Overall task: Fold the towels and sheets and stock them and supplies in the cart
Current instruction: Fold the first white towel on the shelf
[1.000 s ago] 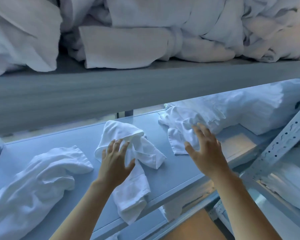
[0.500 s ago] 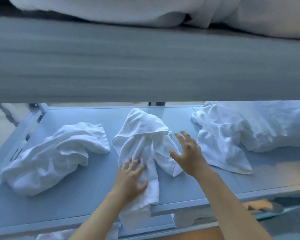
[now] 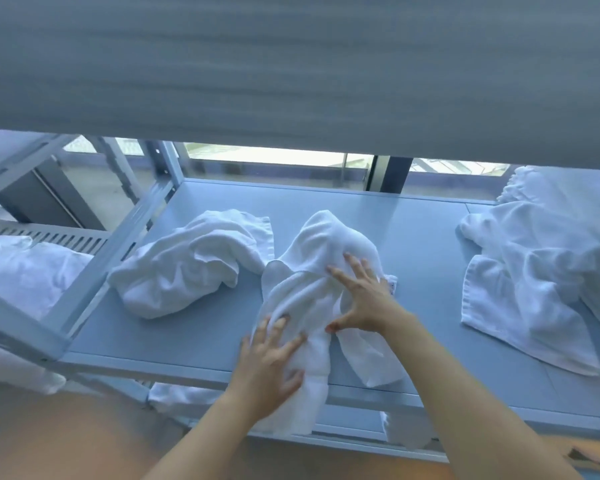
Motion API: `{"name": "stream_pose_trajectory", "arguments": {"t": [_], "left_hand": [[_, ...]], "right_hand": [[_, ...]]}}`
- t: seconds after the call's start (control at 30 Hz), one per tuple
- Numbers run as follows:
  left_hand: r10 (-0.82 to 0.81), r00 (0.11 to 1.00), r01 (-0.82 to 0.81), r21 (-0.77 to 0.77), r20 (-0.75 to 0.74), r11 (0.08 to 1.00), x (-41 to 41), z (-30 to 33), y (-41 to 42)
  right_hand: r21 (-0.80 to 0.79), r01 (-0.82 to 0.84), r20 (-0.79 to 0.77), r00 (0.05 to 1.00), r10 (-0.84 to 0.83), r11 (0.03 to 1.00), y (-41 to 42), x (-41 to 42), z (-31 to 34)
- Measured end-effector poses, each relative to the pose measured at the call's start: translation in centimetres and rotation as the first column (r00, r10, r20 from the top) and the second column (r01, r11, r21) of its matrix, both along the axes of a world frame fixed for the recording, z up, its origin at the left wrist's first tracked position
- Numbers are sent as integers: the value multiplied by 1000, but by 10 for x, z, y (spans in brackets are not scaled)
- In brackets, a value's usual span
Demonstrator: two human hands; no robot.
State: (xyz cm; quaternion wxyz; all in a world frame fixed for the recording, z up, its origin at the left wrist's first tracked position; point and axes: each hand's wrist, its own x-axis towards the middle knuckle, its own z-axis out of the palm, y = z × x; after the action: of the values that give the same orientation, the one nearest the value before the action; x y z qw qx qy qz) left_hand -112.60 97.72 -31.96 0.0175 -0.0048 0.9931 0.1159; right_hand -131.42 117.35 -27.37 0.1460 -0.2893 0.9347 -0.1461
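A crumpled white towel lies in the middle of the grey metal shelf, one end hanging over the front edge. My left hand rests flat on its near end with fingers spread. My right hand lies on its middle, fingers straight and thumb stretched toward me. A second crumpled white towel sits to the left on the same shelf. A third rumpled white towel spreads out at the right.
The upper shelf's grey front fills the top of the view, close overhead. A slotted shelf upright slants at the left, with white linen beyond it. More white cloth shows on the level below.
My view has dropped below the upper shelf. My right hand has moved left from the right-hand towel onto the middle towel. My left hand has slid nearer along that towel.
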Motion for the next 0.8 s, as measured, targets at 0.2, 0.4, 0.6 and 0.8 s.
{"name": "stream_pose_trajectory", "arguments": {"t": [0.2,0.4,0.6,0.8], "left_hand": [[48,999,-48,29,6,998,-8,1,-11],[-36,985,70,201,-166,977,-30,-5,-1],[-117,933,195,207,-339,959,-58,5,-10],[-142,852,289,225,-504,931,-91,57,-27]], "right_hand": [[23,38,-34,999,-38,999,2,10,-33],[-103,128,-228,962,-149,986,1,31,-34],[-178,240,-277,918,-283,954,4,51,-19],[-343,253,-423,818,-389,905,-13,49,35]]}}
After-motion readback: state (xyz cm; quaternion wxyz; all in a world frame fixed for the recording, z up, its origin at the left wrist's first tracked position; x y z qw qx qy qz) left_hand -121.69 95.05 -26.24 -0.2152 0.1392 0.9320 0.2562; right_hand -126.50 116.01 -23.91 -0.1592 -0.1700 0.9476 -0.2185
